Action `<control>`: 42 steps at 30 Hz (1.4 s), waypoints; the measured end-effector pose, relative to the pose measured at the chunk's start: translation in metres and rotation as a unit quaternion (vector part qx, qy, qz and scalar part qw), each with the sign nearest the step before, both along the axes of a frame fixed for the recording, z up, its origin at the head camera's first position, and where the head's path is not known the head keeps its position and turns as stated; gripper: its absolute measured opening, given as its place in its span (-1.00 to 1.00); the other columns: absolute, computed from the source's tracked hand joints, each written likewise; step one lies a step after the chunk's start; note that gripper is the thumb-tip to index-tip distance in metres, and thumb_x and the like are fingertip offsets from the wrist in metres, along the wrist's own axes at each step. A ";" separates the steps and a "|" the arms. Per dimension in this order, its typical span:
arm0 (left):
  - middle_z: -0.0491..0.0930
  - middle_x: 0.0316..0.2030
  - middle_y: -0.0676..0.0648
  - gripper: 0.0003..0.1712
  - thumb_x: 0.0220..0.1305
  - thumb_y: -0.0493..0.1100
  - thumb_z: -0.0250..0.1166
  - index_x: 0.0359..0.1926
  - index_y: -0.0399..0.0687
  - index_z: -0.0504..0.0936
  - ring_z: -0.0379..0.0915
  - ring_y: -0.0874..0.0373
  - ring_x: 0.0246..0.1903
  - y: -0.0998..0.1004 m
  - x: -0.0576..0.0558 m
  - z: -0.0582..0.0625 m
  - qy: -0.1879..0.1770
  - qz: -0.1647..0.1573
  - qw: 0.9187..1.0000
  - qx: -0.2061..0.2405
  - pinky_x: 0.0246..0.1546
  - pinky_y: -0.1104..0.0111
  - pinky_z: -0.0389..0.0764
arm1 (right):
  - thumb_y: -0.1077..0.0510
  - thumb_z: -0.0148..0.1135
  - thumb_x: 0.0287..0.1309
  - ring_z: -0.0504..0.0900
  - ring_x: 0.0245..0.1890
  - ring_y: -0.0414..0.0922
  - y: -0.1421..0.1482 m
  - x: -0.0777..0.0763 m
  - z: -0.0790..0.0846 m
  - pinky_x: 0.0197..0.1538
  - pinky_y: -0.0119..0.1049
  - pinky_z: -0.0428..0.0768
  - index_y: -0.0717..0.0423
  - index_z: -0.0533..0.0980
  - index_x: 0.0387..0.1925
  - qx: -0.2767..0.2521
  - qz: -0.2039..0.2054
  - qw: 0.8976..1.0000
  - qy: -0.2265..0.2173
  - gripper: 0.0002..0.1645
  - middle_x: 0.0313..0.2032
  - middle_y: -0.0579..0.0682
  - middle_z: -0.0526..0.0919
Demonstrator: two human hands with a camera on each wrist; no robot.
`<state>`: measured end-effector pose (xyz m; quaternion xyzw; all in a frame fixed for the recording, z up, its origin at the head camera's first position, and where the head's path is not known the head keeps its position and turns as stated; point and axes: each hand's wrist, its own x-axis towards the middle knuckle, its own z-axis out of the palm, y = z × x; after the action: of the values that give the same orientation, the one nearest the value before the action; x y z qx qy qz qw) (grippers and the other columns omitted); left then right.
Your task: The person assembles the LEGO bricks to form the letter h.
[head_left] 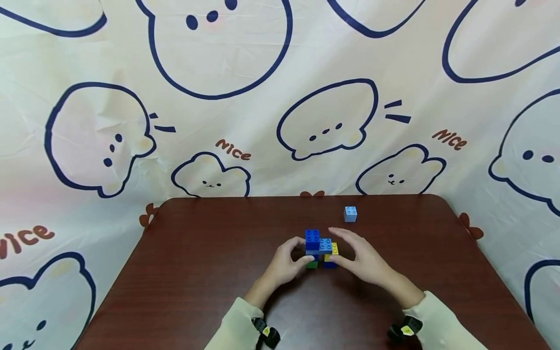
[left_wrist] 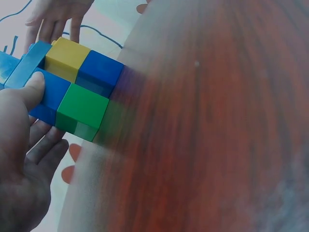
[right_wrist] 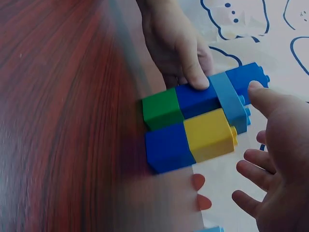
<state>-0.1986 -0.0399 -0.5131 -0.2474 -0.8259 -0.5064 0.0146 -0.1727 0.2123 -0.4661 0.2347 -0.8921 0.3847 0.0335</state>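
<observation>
A stack of toy building bricks point(head_left: 318, 250) stands on the table in front of me. One column has a green brick point(left_wrist: 83, 111) at the bottom, a dark blue one above, a light blue brick point(right_wrist: 229, 100) across it, and another dark blue brick point(head_left: 312, 238) on top. Beside it, a yellow brick point(right_wrist: 210, 134) sits on a dark blue brick point(right_wrist: 169, 149). My left hand point(head_left: 284, 262) grips the green-based column, thumb on its lower dark blue brick. Around the stack's right side my right hand point(head_left: 365, 257) is spread; whether its thumb touches the bricks I cannot tell.
A loose light blue brick point(head_left: 350, 214) lies behind the stack, near the far edge of the brown wooden table point(head_left: 210, 291). A pale cloth point(head_left: 262, 116) with cartoon outlines hangs behind and around the table.
</observation>
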 end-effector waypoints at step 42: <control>0.65 -0.12 0.00 -0.69 0.31 -0.10 0.44 -0.02 -0.09 0.60 0.58 0.06 -0.05 -0.001 0.001 -0.002 -0.011 0.000 1.000 -0.005 0.07 0.13 0.59 | -0.05 0.27 0.41 0.41 0.28 0.21 0.068 -0.060 -0.028 0.23 0.21 0.48 0.16 0.29 0.46 -0.076 -0.157 0.984 -0.044 -0.27 0.34 0.28 0.40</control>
<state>-0.1980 -0.0405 -0.5147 -0.2421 -0.8288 -0.5045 0.0042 -0.2325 0.2799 -0.4939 0.0719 -0.8868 0.4509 0.0717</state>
